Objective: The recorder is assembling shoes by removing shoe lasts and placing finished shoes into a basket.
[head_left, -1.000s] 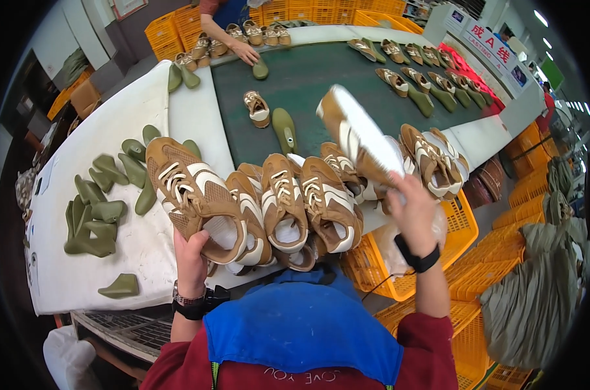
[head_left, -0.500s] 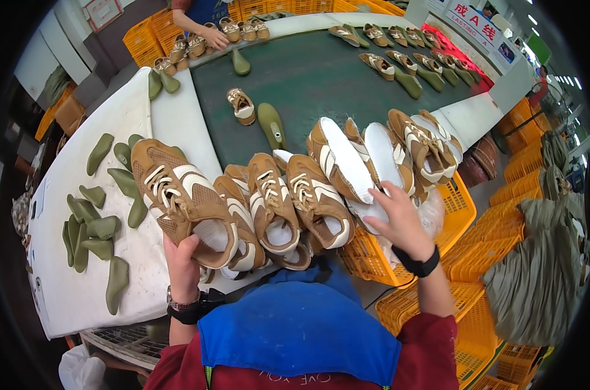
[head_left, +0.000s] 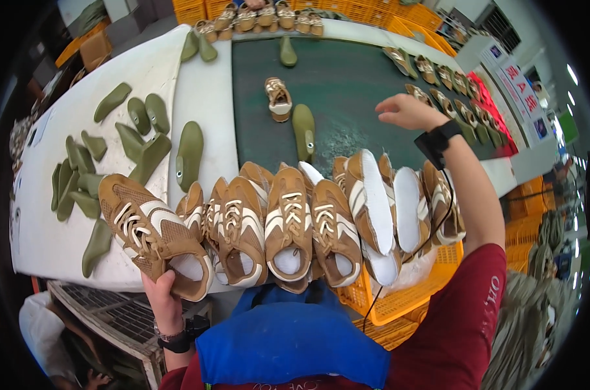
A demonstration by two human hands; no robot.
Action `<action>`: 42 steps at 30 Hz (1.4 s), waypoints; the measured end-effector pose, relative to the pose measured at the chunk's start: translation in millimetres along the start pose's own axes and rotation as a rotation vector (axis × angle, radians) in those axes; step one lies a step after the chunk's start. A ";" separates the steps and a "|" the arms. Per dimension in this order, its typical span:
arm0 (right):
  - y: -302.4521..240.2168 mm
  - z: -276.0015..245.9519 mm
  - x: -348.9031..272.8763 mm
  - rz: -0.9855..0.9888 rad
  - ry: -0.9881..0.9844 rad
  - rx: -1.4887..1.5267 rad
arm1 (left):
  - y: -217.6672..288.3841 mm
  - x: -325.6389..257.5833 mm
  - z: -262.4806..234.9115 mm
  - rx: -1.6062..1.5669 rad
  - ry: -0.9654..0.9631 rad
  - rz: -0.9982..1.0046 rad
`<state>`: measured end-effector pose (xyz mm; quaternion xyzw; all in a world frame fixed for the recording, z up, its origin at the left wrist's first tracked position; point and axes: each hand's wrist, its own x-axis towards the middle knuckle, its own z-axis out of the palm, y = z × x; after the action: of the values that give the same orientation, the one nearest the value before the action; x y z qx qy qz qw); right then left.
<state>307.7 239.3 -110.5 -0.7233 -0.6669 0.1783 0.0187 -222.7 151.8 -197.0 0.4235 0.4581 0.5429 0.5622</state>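
Note:
My left hand (head_left: pixel 161 298) grips a brown sneaker upper (head_left: pixel 157 229) with cream stripes and laces by its heel, tilted with the toe pointing away. Beside it, a row of similar brown sneaker uppers (head_left: pixel 288 227) stands along the near edge of the table. At the row's right end, white undersides (head_left: pixel 371 205) of some uppers face up. My right hand (head_left: pixel 409 112) reaches out over the dark green belt (head_left: pixel 353 123), fingers stretched and holding nothing. On the belt near it lie a green shoe last (head_left: pixel 303 130) and a single brown sneaker (head_left: pixel 279 101).
Several green lasts (head_left: pixel 74 175) lie scattered on the white table (head_left: pixel 38 240) at left. Sneakers and lasts line the belt's far right (head_left: pixel 467 114). A yellow crate (head_left: pixel 399 302) sits below the row. Another person's hand (head_left: pixel 253 3) is among sneakers at the far edge.
My right hand has left the white undersides and moved away over the belt. The left hand still holds its sneaker. The view has shifted, and the other person now shows only slightly.

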 end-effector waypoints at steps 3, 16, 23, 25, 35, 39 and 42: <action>23.5 55.3 63.6 -0.016 -0.249 -0.078 | 2.7 -18.0 -11.6 0.041 0.105 0.009; 96.7 186.2 123.3 0.034 -0.934 0.218 | -4.2 -94.6 -14.0 -0.070 0.166 -0.034; 139.0 157.9 129.7 0.231 -0.738 0.352 | -4.5 -111.5 1.4 -0.059 0.143 -0.004; 65.6 126.3 113.6 -0.011 -0.487 0.190 | -10.8 -115.4 7.3 0.082 0.110 0.005; -225.2 35.8 -124.2 -0.803 -0.009 0.366 | 4.9 -75.0 65.9 0.229 -0.087 0.169; -245.9 68.2 -161.9 -0.947 0.365 0.107 | 23.3 -64.5 90.5 0.303 -0.336 0.244; -237.1 82.5 -164.8 -0.900 0.631 0.041 | 37.7 -56.0 97.4 0.520 -0.394 0.366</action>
<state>49.5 87.9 -86.4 -0.3847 -0.8687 -0.0598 0.3060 -135.6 99.9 -135.7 0.7234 0.3807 0.4080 0.4067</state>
